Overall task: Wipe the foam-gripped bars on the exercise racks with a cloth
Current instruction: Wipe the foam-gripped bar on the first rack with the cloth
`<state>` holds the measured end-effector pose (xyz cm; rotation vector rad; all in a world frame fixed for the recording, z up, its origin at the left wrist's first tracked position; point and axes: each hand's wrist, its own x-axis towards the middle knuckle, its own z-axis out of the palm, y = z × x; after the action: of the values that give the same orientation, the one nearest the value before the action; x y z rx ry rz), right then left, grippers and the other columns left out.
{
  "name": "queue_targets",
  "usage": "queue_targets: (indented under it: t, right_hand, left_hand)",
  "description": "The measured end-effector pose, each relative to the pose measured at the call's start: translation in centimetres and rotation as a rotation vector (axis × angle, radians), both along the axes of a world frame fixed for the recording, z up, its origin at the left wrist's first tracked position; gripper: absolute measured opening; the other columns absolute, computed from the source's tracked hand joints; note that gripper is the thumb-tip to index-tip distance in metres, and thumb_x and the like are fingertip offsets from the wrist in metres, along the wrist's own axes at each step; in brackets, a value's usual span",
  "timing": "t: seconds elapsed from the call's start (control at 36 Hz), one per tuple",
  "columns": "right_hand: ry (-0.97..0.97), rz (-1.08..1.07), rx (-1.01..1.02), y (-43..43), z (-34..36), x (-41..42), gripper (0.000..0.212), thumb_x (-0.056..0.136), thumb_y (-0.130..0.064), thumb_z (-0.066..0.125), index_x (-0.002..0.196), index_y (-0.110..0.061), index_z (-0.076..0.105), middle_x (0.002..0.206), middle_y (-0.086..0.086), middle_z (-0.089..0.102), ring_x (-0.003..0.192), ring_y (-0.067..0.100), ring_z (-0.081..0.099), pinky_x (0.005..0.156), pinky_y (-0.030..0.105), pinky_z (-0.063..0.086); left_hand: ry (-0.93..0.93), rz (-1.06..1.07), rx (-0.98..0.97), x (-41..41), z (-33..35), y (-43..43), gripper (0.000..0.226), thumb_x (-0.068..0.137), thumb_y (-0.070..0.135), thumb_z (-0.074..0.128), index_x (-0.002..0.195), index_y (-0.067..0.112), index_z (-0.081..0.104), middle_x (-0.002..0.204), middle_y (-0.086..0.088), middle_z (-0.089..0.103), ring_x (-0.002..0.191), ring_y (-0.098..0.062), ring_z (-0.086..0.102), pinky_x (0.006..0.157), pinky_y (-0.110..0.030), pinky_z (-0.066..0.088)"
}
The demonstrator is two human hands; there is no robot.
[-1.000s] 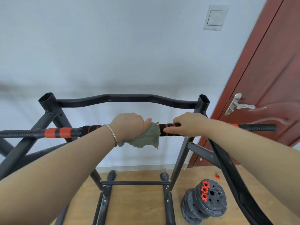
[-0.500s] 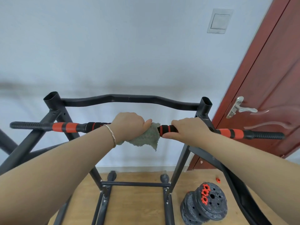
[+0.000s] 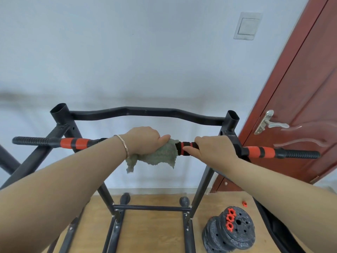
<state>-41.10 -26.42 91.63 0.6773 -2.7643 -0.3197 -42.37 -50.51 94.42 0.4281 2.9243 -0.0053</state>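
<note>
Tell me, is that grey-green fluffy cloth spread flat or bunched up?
Bunched: the left hand grips the grey-green fluffy cloth around the black-and-orange foam bar, loose corners hanging below.

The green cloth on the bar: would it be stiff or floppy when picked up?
Probably floppy: the cloth droops in loose folds below the left hand. Its fuzzy surface likely grips well rather than slipping.

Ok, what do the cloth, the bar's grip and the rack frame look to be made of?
The cloth looks like terry or microfibre: grey-green, fuzzy pile, hanging limp. The grip seems foam: matte black and orange bands, no shine. The rack frame is probably painted steel: hollow black tube, dull sheen, open ends.
</note>
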Motion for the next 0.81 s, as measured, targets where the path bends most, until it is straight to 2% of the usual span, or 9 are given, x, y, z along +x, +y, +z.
queue_targets:
  t: [0.17,0.25,0.31,0.42,0.53,0.61,0.67,0.72,0.81]
  right_hand:
    - [-0.203,-0.043,-0.084,-0.4,1.4,-1.1,0.067,0.092,-0.076,0.014,0.079,-0.023,0.053,0.067,-0.006,0.056,0.063,0.014,0.056,0.060,0.032,0.044]
    - [-0.389,-0.058,-0.273,-1.0,2.0,-1.3,0.065,0.088,-0.080,0.022,0.109,-0.033,0.062,0.099,-0.012,0.062,0.093,0.011,0.057,0.078,0.037,0.051]
    - [-0.465,-0.019,-0.444,-1.9,2.6,-1.1,0.062,0.089,-0.075,0.035,0.122,-0.030,0.061,0.111,-0.012,0.061,0.104,0.009,0.053,0.089,0.036,0.049]
    - [-0.415,0.050,-0.489,-4.2,2.6,-0.5,0.036,0.093,-0.054,0.058,0.103,-0.021,0.070,0.101,-0.006,0.060,0.099,0.013,0.050,0.087,0.032,0.045]
    - [-0.378,0.117,-0.702,-5.0,2.4,0.0,0.008,0.091,-0.029,0.066,0.093,-0.022,0.070,0.095,-0.010,0.062,0.098,0.012,0.052,0.083,0.026,0.039]
    - [-0.396,0.089,-0.875,-5.4,2.8,0.6,0.007,0.089,-0.017,0.062,0.090,-0.022,0.068,0.092,-0.012,0.065,0.091,0.006,0.057,0.073,0.014,0.041]
    - [-0.439,0.061,-0.988,-6.0,3.4,0.8,0.009,0.091,-0.017,0.060,0.091,-0.025,0.065,0.090,-0.011,0.068,0.083,0.005,0.060,0.062,0.009,0.043]
    - [-0.469,0.066,-1.048,-6.7,3.9,1.0,0.013,0.091,-0.015,0.056,0.092,-0.026,0.063,0.088,-0.005,0.070,0.082,0.013,0.063,0.063,0.017,0.048]
    - [-0.479,0.097,-1.053,-7.8,4.2,0.9,0.017,0.091,-0.012,0.052,0.094,-0.027,0.062,0.090,-0.004,0.071,0.086,0.017,0.064,0.073,0.031,0.051]
  left_hand:
    - [0.098,0.041,0.083,0.5,-0.5,-0.3,0.061,0.100,0.057,0.020,0.083,0.012,0.056,0.072,-0.004,0.059,0.075,-0.024,0.059,0.070,-0.037,0.048]
    - [0.086,0.112,0.215,0.4,-0.3,-0.4,0.050,0.096,0.063,0.028,0.090,0.021,0.055,0.078,0.003,0.060,0.075,-0.015,0.056,0.065,-0.032,0.045]
    - [0.119,0.124,0.251,0.5,-0.4,-0.3,0.045,0.094,0.064,0.033,0.093,0.024,0.053,0.079,0.006,0.059,0.075,-0.012,0.055,0.063,-0.031,0.044]
    - [0.118,0.145,0.397,0.7,-0.3,-0.7,0.038,0.091,0.063,0.045,0.099,0.026,0.052,0.082,0.010,0.060,0.076,-0.008,0.056,0.065,-0.030,0.047]
    - [0.065,0.132,0.592,1.5,0.6,-2.1,0.029,0.089,0.053,0.060,0.104,0.030,0.053,0.091,0.012,0.062,0.085,-0.010,0.059,0.069,-0.026,0.050]
    - [0.059,0.167,0.778,2.5,1.4,-3.4,0.022,0.088,0.040,0.066,0.104,0.034,0.054,0.093,0.013,0.062,0.085,-0.009,0.061,0.062,-0.022,0.049]
    - [0.077,0.172,0.869,3.1,1.6,-4.2,0.022,0.087,0.035,0.069,0.103,0.035,0.055,0.092,0.012,0.063,0.086,-0.011,0.062,0.065,-0.024,0.053]
    - [0.062,0.186,0.970,3.7,1.7,-4.9,0.024,0.086,0.031,0.071,0.103,0.038,0.055,0.094,0.011,0.062,0.085,-0.012,0.064,0.064,-0.029,0.059]
    - [0.144,0.184,0.960,4.5,1.5,-5.8,0.027,0.087,0.030,0.070,0.106,0.038,0.052,0.097,0.013,0.060,0.084,-0.011,0.063,0.059,-0.024,0.054]
